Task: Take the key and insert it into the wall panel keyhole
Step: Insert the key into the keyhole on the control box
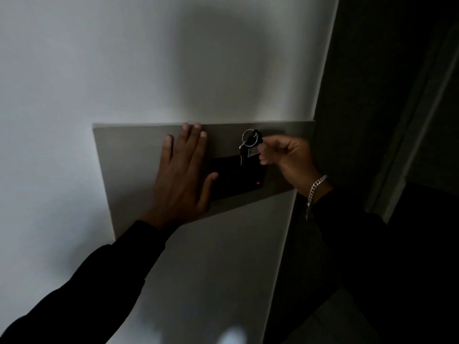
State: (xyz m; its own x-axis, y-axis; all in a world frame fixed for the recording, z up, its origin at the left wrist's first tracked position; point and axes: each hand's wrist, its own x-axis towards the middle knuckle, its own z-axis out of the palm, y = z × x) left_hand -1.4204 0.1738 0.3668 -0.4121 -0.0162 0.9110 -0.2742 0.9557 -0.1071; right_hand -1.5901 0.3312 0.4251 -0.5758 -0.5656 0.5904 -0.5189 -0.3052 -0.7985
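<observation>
A grey wall panel (129, 155) is set in a white wall. My left hand (185, 175) lies flat on it, fingers spread. My right hand (285, 157) pinches a black-headed key (257, 137) near the panel's upper edge. A metal ring (248, 137) hangs from the key, with a second small key (242, 152) dangling below. The keyhole itself is hidden behind the key and ring. A black plate (238, 182) with a small red light (258, 182) sits on the panel just under the keys.
The wall's corner edge (320, 95) runs down on the right, with a dark doorway and door frame (409, 120) beyond it. A silver chain bracelet (314, 188) is on my right wrist. The scene is dim.
</observation>
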